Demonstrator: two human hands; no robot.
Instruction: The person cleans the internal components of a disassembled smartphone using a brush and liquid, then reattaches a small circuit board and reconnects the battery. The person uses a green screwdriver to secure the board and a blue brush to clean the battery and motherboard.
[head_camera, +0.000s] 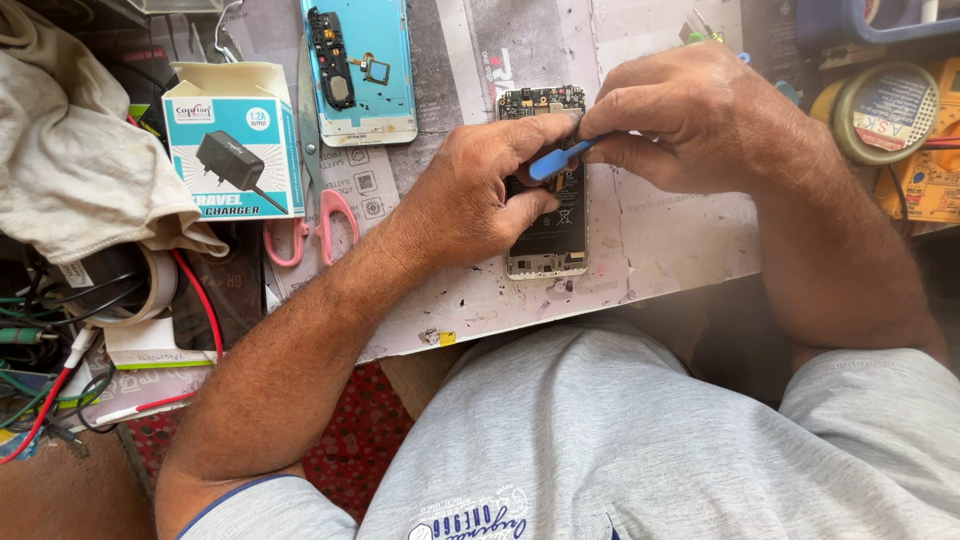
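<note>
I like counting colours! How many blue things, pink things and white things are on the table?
Blue: 3 - pry tool, charger box, phone back cover
Pink: 1 - scissors
White: 1 - cloth
Total: 5

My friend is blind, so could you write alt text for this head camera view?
A person's left hand steadies an opened phone on a worn mat while the right hand works a blue plastic tool into it. Pink-handled scissors, a charger box and a blue phone back cover lie to the left.
</note>
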